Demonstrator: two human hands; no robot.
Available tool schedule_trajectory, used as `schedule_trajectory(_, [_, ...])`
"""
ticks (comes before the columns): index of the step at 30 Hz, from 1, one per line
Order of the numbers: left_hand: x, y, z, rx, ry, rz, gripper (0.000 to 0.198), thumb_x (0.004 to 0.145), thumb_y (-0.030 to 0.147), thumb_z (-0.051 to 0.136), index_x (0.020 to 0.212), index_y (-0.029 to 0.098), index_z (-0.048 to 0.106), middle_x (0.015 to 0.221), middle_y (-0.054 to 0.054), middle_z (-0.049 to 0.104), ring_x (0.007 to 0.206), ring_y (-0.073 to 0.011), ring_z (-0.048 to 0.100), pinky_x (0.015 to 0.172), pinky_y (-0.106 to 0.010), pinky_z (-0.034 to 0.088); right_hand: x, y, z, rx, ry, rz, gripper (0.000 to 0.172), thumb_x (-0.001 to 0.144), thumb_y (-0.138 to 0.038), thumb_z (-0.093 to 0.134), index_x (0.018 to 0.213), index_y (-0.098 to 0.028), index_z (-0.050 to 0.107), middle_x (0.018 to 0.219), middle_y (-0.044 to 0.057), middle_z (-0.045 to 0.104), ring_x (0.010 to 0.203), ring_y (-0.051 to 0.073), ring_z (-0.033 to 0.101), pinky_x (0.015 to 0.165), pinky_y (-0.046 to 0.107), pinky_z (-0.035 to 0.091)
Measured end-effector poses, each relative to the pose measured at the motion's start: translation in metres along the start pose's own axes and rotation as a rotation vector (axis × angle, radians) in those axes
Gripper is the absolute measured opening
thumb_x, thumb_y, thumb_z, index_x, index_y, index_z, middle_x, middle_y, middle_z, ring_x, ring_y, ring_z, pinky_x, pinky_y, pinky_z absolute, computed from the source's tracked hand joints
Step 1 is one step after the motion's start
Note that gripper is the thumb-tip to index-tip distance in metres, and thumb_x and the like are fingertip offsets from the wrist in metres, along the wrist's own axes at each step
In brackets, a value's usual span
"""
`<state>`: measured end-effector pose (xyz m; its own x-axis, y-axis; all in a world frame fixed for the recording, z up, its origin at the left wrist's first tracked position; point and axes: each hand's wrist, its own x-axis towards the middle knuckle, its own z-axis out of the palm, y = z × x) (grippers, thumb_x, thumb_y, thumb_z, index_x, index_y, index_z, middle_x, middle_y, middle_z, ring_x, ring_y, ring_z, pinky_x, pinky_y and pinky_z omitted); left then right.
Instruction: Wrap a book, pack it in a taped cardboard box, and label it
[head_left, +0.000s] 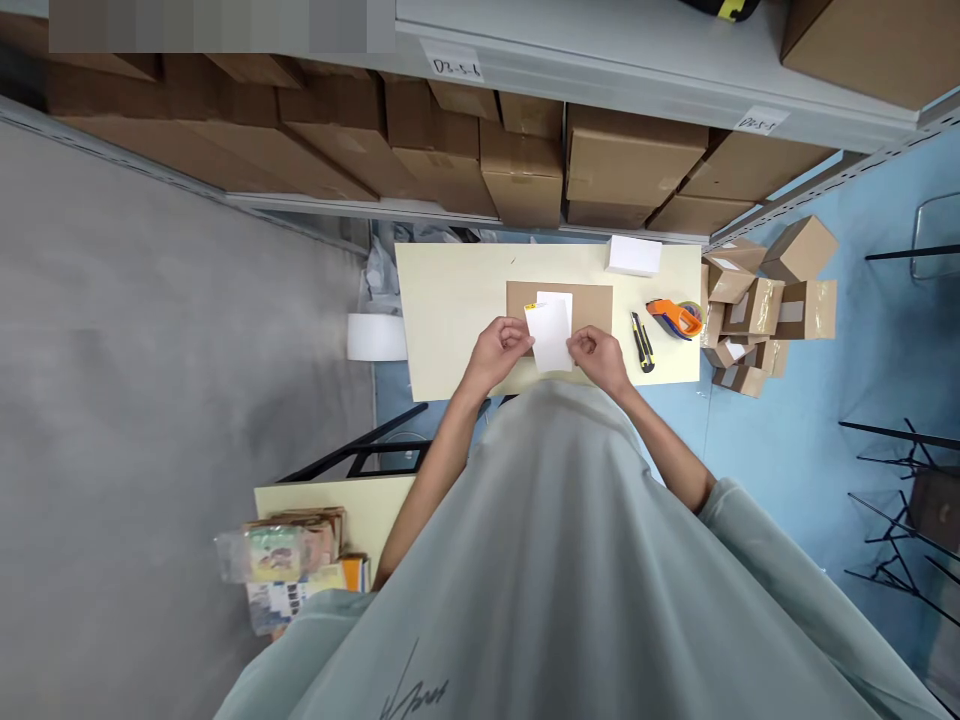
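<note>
My left hand (504, 347) pinches the left edge of a white paper sheet (550, 337) that has a small yellow mark at its upper left corner. Closed at the sheet's right edge, my right hand (596, 355) has thumb and forefinger pressed together there. The sheet is slightly tilted, and a second white piece (564, 299) shows behind its top. Both are in front of a flat brown cardboard box or piece (592, 303) on the cream table (450, 320). Right of my right hand lie a black and yellow box cutter (643, 343) and an orange tape dispenser (675, 318).
A white box (634, 256) stands at the table's back right. Several small cartons (754, 305) are piled beyond its right edge. A shelf (645, 60) with brown boxes (637, 150) spans the back. At lower left, a second table (375, 495) bears bagged packets (289, 560).
</note>
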<state>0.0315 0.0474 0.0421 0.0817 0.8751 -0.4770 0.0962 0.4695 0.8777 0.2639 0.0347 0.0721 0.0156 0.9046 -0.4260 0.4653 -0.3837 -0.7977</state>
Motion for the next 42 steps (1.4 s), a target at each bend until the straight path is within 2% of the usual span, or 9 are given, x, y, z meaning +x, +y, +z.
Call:
schedule_trajectory(5, [0.037,-0.011,0.020,0.226,0.152,-0.075,0.025,0.085,0.020,0.079,0.101,0.025,0.061,0.092,-0.002,0.079,0.091,-0.0217,0.078,0.094,-0.038,0.061,0.037,0.027,0.009,-0.039,0.014,0.135,0.012,0.093,-0.030,0.068,0.084,-0.023,0.071,0.077,-0.001,0.076,0.077,0.019,0.074,0.078,0.030,0.058])
schedule_trajectory(10, [0.055,-0.012,0.029,0.414,0.193,-0.129,0.022,0.090,0.019,0.076,0.104,0.027,0.061,0.103,-0.004,0.085,0.104,-0.0256,0.080,0.100,-0.040,0.059,0.047,0.027,0.017,-0.222,0.010,0.168,0.015,0.099,-0.027,0.064,0.093,-0.021,0.077,0.095,0.004,0.084,0.094,0.022,0.079,0.090,0.032,0.060])
schedule_trajectory(17, [0.058,-0.008,0.029,0.564,0.160,-0.166,0.022,0.096,0.022,0.074,0.115,0.025,0.064,0.116,-0.006,0.087,0.117,-0.0251,0.080,0.102,-0.036,0.058,0.051,0.017,0.020,-0.402,-0.021,0.215,0.020,0.103,-0.023,0.062,0.099,-0.020,0.081,0.106,0.008,0.087,0.105,0.024,0.081,0.094,0.031,0.059])
schedule_trajectory(22, [0.060,-0.004,0.033,0.641,0.161,-0.174,0.024,0.096,0.021,0.074,0.119,0.025,0.065,0.116,-0.006,0.088,0.126,-0.0272,0.078,0.105,-0.036,0.056,0.054,0.015,0.023,-0.490,-0.024,0.209,0.022,0.103,-0.020,0.061,0.105,-0.019,0.082,0.111,0.010,0.088,0.112,0.027,0.081,0.101,0.033,0.059])
schedule_trajectory(27, [0.057,0.000,0.039,0.674,0.171,-0.165,0.026,0.095,0.017,0.071,0.119,0.025,0.066,0.117,-0.006,0.088,0.125,-0.0275,0.079,0.102,-0.036,0.056,0.053,0.014,0.027,-0.533,-0.012,0.223,0.022,0.103,-0.020,0.060,0.107,-0.020,0.082,0.116,0.011,0.087,0.118,0.030,0.080,0.104,0.036,0.059])
schedule_trajectory(32, [0.052,0.004,0.045,0.711,0.187,-0.155,0.030,0.095,0.015,0.070,0.123,0.024,0.065,0.115,-0.007,0.087,0.123,-0.0313,0.078,0.101,-0.039,0.056,0.053,0.013,0.028,-0.537,0.010,0.249,0.019,0.102,-0.022,0.063,0.106,-0.022,0.081,0.119,0.011,0.087,0.118,0.030,0.081,0.104,0.036,0.060])
schedule_trajectory(38, [0.047,-0.003,0.032,0.770,0.234,-0.089,0.030,0.101,0.035,0.076,0.126,0.024,0.065,0.119,-0.011,0.081,0.119,-0.0322,0.077,0.105,-0.042,0.057,0.048,0.015,0.023,-0.546,0.003,0.225,0.017,0.108,-0.030,0.063,0.111,-0.022,0.078,0.119,0.011,0.086,0.119,0.030,0.079,0.103,0.038,0.059])
schedule_trajectory(40, [0.039,-0.009,0.024,0.790,0.204,0.001,0.029,0.104,0.033,0.072,0.130,0.021,0.066,0.127,-0.013,0.079,0.121,-0.0306,0.075,0.109,-0.042,0.057,0.039,0.018,0.019,-0.548,-0.017,0.170,0.023,0.110,-0.030,0.059,0.122,-0.021,0.076,0.120,0.010,0.085,0.116,0.030,0.079,0.101,0.038,0.060])
schedule_trajectory(42, [0.027,-0.017,0.020,0.823,0.138,0.178,0.034,0.110,0.032,0.063,0.141,0.017,0.066,0.146,-0.017,0.073,0.137,-0.0309,0.069,0.120,-0.043,0.052,0.025,0.024,0.015,-0.567,-0.032,0.041,0.032,0.113,-0.028,0.053,0.136,-0.018,0.073,0.129,0.013,0.082,0.120,0.030,0.077,0.103,0.040,0.061])
